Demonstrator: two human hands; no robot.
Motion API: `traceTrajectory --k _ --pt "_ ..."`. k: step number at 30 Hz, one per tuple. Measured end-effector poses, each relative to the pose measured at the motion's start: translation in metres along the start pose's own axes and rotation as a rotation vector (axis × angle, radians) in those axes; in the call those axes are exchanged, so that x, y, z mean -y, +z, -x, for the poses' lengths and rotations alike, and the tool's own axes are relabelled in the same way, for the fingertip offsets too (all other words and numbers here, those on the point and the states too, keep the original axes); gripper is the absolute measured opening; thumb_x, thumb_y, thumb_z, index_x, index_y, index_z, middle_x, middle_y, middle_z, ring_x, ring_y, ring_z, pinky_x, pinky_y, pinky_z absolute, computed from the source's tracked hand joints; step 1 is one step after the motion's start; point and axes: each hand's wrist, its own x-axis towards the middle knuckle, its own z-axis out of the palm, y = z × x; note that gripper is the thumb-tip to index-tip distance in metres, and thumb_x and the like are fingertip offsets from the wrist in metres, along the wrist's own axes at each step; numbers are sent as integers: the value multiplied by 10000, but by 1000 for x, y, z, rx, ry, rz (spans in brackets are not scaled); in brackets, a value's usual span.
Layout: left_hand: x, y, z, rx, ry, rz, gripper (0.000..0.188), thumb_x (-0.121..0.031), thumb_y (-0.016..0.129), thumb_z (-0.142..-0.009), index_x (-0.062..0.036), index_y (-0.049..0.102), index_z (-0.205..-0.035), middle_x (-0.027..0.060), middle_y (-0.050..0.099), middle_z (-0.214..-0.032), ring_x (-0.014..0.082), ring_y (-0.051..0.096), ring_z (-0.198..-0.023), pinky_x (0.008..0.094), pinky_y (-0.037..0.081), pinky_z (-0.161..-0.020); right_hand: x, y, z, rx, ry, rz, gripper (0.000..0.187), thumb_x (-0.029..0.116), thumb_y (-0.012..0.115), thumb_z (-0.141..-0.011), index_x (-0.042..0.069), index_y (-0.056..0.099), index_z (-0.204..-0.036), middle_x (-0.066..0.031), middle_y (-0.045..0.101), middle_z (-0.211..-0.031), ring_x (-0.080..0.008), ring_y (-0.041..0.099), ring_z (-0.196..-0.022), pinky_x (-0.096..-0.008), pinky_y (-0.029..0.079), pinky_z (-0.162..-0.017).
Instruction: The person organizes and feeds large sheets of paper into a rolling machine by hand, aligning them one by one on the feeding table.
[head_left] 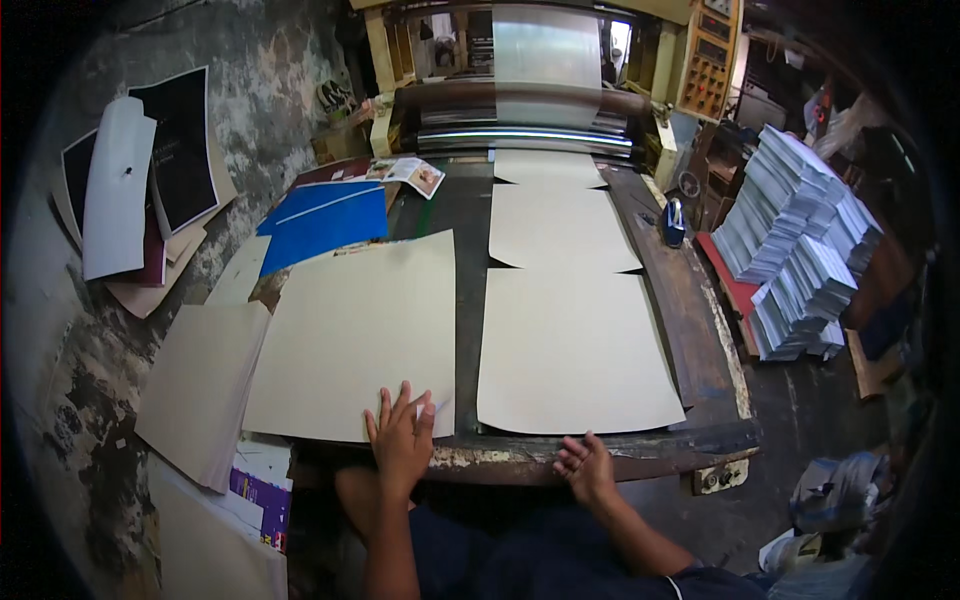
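My left hand [402, 440] lies with fingers spread on the lower right corner of a cream paper stack [345, 330]. A small pale patch shows beside its index finger; I cannot make out what it is. My right hand [587, 468] is at the table's front edge, palm turned up and fingers loosely bent, apart from one another, with nothing seen in them. Just beyond it is the near edge of a large cream sheet [575, 350]. Behind that sheet, a second cream sheet [560, 228] and others run in a line to the machine's rollers [525, 138].
A roller machine with a control panel [708, 60] stands at the back. Blue sheets [330, 222] lie left of the line, more cream sheets [200, 385] at far left. A dark blue object [674, 222] sits on the right rail. Tall paper stacks [785, 210] stand right.
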Motion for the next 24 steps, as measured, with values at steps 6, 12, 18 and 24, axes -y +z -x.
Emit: traceTrajectory --k 6,12,18,24 --pt "11 -6 10 -71 28 -144 486 -523 511 -931 -173 628 -1248 116 458 -1455 365 284 -1418 581 80 -1140 30 144 156 1603 262 159 1177 626 721 -738 42 70 -1526 -193 219 -1553 -302 378 -1353 -475 374 -1061" --pt "5 9 2 -116 118 -158 451 -494 580 -896 -194 639 -1227 124 478 -1434 384 338 -1384 618 129 -1118 43 167 210 1955 475 -57 918 521 734 -792 37 317 -1451 -180 444 -1419 -320 500 -1239 -465 396 -1032" --pt "7 2 4 -137 103 -141 481 -544 542 -902 -214 638 -1238 98 473 -1444 373 333 -1390 593 127 -1128 25 159 180 1960 581 136 838 505 735 -797 34 389 -1397 -185 473 -1397 -338 511 -1228 -470 396 -1030" --pt "8 8 7 -140 110 -120 489 -558 529 -906 -218 637 -1241 105 464 -1450 372 329 -1392 593 116 -1132 28 139 163 1976 586 365 761 490 736 -802 32 460 -1343 -190 502 -1375 -356 522 -1216 -475 396 -1028"
